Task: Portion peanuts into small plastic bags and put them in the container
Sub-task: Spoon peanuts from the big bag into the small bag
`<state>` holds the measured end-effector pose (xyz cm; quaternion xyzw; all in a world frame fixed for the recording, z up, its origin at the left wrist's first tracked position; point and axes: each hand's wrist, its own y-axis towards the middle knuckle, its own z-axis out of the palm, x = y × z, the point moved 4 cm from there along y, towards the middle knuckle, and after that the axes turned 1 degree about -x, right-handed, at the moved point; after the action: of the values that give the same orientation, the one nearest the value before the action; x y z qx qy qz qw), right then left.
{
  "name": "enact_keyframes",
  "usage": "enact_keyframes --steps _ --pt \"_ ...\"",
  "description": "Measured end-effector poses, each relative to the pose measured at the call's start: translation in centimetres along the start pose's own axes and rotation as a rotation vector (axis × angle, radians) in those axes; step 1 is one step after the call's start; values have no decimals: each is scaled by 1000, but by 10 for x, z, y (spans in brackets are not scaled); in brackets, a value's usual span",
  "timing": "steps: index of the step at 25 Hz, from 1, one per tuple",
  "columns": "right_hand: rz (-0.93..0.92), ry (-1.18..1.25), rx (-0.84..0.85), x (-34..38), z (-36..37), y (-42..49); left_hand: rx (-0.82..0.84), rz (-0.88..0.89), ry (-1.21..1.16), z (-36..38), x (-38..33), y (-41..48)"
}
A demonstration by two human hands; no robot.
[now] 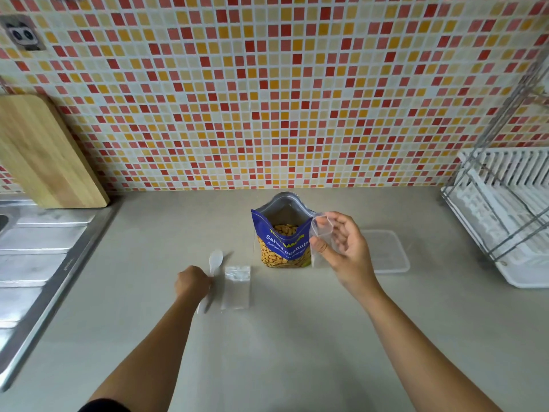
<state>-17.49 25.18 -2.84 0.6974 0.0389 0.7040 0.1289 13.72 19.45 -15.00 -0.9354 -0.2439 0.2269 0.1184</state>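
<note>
A person's right hand (pixel 341 246) pinches a small clear plastic bag (pixel 322 233) between thumb and fingers, holding it upright just right of an open pouch of salted peanuts (pixel 282 242). The left hand (pixel 192 282), nearer the person and left of the pouch, curls round a white plastic spoon (pixel 216 259), bowl pointing toward the wall. A clear container (pixel 389 254) lies on the counter right of the right hand.
</note>
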Motion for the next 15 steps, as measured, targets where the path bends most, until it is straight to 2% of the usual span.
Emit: enact_keyframes --steps 2,4,6,7,10,15 --pt "-8 -4 -4 -1 -1 1 -134 59 -128 -22 -18 -2" --pt "-5 -10 -20 -3 -3 3 -212 149 -454 -58 -49 -10" --pt "1 -22 -40 -5 -4 6 -114 277 -749 -94 -86 -29" --pt "0 -24 -48 -6 -4 8 -53 363 -784 -110 -105 -39" --pt "5 -35 -71 -10 -4 10 34 566 -619 -137 -146 -63" --pt "14 -60 -68 -10 -4 12 153 593 -402 -128 -175 -70"
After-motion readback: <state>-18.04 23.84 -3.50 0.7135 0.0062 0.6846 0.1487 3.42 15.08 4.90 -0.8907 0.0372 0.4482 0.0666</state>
